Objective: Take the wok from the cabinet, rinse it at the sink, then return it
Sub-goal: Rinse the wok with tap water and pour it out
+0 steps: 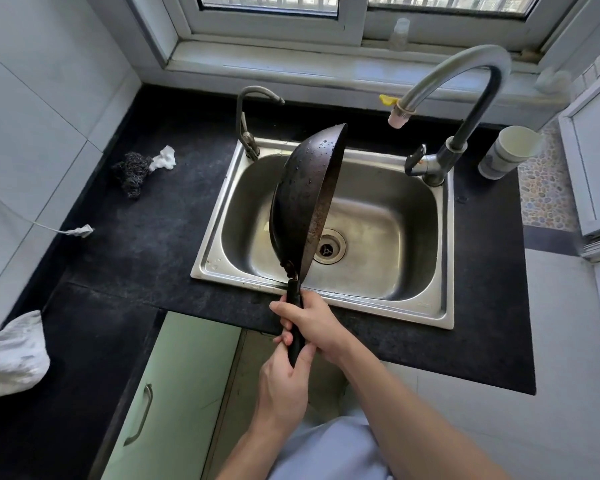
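Both hands are wrapped round the wok's black handle (294,320). The right hand (312,323) grips higher up, fingers curled over it, and the left hand (284,386) clutches the end just below. The wok (305,199) is straight ahead of the hands, turned up on its edge over the sink (440,306) with the drain (328,247) just past its rim. You can see water beads on its dark bulging side. The big faucet (465,84) arches up ahead and right of the hands, with a paper cup (510,150) further right. Off to the left on the black tabletop (136,244) sits a steel scrubber (132,173). A green cabinet door (174,393) is below, left of the left hand.
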A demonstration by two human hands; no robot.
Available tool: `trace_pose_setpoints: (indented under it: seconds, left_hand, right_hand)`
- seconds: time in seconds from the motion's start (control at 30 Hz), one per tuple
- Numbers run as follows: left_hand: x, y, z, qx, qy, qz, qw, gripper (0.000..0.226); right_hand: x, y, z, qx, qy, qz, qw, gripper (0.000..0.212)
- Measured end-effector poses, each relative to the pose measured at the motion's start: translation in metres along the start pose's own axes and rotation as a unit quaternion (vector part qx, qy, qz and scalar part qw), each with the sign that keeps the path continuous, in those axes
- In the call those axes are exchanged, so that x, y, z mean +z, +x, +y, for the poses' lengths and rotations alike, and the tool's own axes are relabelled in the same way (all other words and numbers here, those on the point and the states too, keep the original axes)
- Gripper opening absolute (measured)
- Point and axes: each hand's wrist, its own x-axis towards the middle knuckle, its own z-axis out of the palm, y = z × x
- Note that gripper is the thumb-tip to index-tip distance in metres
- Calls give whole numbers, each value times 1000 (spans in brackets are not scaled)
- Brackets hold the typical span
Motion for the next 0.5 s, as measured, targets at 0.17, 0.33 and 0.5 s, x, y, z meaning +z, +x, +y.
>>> trace_pose_setpoints:
  seconds: [0.17, 0.33, 0.5]
  left_hand:
    - [0, 0, 4, 4, 19, 2, 1000, 5]
    - [4, 1, -3, -2, 15, 8, 1000, 11]
    - [6, -1, -6, -11, 5, 8, 1000, 13]
  right_hand:
    - [-2, 1, 0, 1, -1, -5, 1000, 18]
    - [-3, -1, 2, 1, 0, -5, 1000, 18]
    - [-4, -1, 4, 3, -1, -4, 1000, 18]
